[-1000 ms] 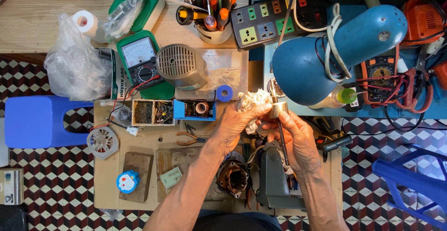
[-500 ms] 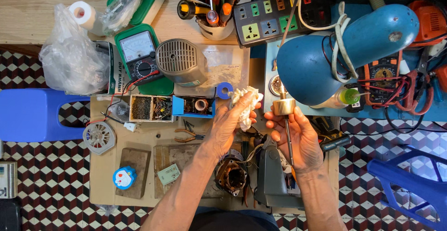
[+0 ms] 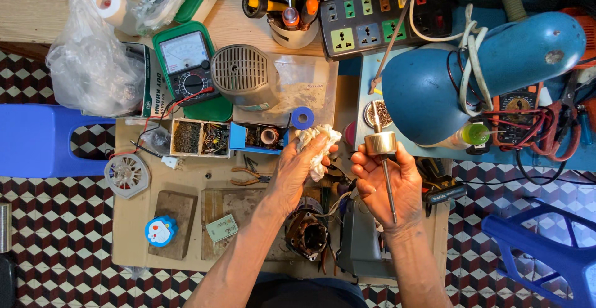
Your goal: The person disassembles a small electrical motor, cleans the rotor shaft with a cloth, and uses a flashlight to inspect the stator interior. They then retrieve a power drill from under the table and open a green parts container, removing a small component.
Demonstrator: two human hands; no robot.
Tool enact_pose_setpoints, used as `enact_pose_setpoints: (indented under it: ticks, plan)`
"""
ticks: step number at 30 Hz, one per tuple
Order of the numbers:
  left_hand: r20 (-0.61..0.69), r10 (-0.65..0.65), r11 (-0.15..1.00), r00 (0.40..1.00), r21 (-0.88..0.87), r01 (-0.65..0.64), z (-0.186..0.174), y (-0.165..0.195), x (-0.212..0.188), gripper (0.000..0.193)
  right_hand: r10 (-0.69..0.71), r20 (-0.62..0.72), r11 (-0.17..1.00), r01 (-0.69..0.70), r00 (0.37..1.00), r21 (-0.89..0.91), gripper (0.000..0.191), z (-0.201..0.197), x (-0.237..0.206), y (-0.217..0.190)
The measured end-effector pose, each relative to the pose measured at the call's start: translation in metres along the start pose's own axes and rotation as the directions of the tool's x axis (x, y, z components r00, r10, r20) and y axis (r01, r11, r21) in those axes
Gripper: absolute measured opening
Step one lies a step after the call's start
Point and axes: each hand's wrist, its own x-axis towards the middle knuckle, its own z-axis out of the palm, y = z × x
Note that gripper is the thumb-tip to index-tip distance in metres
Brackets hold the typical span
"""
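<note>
Rotor [image 3: 383, 159] sits upright in my right hand [image 3: 388, 181], fingers closed round its shaft, just below the blue lamp [image 3: 434, 91]. Left hand [image 3: 298, 168] clutches a white rag [image 3: 316, 147] beside it. I judge a loose grip could drop the rotor onto the cluttered surface [image 3: 186, 178].

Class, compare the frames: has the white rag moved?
Yes. The white rag, in the left hand, has drawn left from the rotor, toward the blue tape roll.
</note>
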Motion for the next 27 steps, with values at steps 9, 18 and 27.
enact_pose_setpoints:
  ticks: [9,18,27]
  plan:
    - [-0.011,-0.002,1.0,1.0,0.007,0.002,-0.011,-0.006,0.002,0.038,-0.01,0.0,0.999,0.01,1.0,0.035,0.06,0.007,0.004,0.008]
    - [-0.011,-0.006,0.998,1.0,0.068,0.007,-0.012,0.002,-0.002,0.032,-0.127,-0.119,0.9,0.063,0.985,-0.432,0.051,0.033,0.0,0.0]
    - [-0.174,-0.054,0.992,0.983,0.107,0.073,-0.013,0.002,-0.007,0.036,-0.311,-0.167,0.732,0.123,0.936,-0.671,0.035,0.043,0.0,0.001]
